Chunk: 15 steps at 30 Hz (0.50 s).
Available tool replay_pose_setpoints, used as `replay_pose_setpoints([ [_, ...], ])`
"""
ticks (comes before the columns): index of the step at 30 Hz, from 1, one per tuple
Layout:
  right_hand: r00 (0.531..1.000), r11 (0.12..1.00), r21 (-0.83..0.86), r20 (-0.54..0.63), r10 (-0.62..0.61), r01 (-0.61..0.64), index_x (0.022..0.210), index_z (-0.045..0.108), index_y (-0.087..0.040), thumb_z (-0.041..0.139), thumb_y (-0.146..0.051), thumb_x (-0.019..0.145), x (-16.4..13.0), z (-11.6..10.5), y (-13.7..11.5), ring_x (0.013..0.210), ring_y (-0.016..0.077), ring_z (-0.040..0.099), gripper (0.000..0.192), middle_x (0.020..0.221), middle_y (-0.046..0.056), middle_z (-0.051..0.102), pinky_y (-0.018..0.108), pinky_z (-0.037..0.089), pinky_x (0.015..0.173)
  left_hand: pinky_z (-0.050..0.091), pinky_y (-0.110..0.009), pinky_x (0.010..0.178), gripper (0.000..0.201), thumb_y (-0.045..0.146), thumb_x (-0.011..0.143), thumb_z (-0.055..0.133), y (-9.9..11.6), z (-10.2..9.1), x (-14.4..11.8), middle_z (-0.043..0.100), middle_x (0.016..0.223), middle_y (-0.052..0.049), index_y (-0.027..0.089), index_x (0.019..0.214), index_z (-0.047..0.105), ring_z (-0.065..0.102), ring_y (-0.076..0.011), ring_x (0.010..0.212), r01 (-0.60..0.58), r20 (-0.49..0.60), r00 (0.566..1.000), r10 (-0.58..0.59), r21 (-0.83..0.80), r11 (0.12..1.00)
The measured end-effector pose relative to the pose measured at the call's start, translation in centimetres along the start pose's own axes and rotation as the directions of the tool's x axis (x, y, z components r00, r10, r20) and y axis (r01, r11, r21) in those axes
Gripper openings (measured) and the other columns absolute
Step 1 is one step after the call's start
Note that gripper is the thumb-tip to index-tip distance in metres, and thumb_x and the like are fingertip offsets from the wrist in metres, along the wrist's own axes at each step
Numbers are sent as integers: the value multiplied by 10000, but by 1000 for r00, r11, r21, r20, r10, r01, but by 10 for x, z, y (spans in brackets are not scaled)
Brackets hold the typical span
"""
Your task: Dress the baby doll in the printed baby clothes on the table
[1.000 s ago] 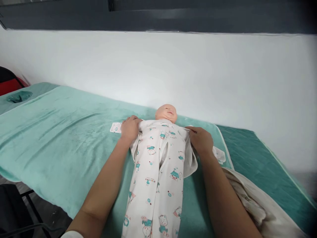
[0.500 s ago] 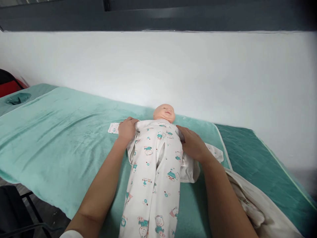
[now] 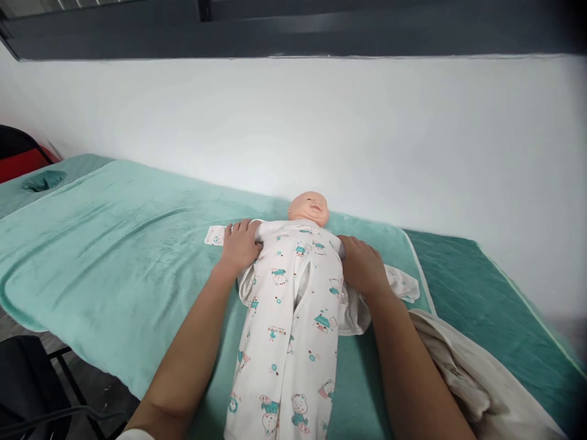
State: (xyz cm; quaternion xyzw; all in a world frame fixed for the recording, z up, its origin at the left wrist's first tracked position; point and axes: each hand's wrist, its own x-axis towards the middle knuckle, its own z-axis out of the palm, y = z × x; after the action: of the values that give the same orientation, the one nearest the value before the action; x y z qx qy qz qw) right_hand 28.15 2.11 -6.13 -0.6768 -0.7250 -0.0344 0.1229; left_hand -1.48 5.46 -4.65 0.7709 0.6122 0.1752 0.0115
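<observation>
A baby doll lies on its back, head towards the wall. A white baby romper printed with teal bears and houses covers its body, with a gap in the cloth at the middle of the front. My left hand is closed over the sleeve at the shoulder on the left, and a cuff sticks out beyond it. On the other side my right hand is closed round the romper's edge by the shoulder, its fingertips partly hidden. The other sleeve lies spread past my right wrist.
A light green blanket covers the bed, with a darker green sheet to the right. A crumpled beige cloth lies by my right forearm. White wall stands behind. A black chair is at lower left.
The view has shifted slightly, so everything sits a little further right. My left hand's fingers have settled over the sleeve; my right hand has moved slightly outward from the doll's chest.
</observation>
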Motion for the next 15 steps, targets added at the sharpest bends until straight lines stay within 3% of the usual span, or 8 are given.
replay_pose_setpoints([
  [7, 997, 999, 22, -79, -23, 25, 1321, 525, -204, 471, -208, 874, -3, 8, 5, 1149, 321, 584, 450, 1232, 119, 655, 498, 402, 1027, 298, -514, 1123, 514, 213, 832, 545, -1, 6, -4, 632, 1243, -69, 346, 1327, 557, 510, -298, 1222, 115, -41, 992, -115, -12, 993],
  [11, 988, 972, 208, -136, -79, 107, 1349, 516, -182, 489, -163, 807, -7, -3, 5, 1263, 324, 543, 543, 1350, 136, 605, 533, 376, 1096, 245, -529, 1163, 522, 219, 828, 558, -3, 5, -7, 614, 1310, -50, 371, 1326, 564, 478, -295, 1278, 120, -42, 991, -124, -94, 988],
  [15, 964, 901, 398, -257, -71, 172, 1283, 564, -225, 427, -162, 854, -7, -34, -34, 1229, 266, 576, 455, 1311, 102, 621, 461, 444, 1062, 304, -473, 1135, 503, 197, 840, 536, -3, 3, -7, 626, 1318, -34, 335, 1322, 580, 525, -270, 1231, 99, -88, 989, -116, -181, 978],
])
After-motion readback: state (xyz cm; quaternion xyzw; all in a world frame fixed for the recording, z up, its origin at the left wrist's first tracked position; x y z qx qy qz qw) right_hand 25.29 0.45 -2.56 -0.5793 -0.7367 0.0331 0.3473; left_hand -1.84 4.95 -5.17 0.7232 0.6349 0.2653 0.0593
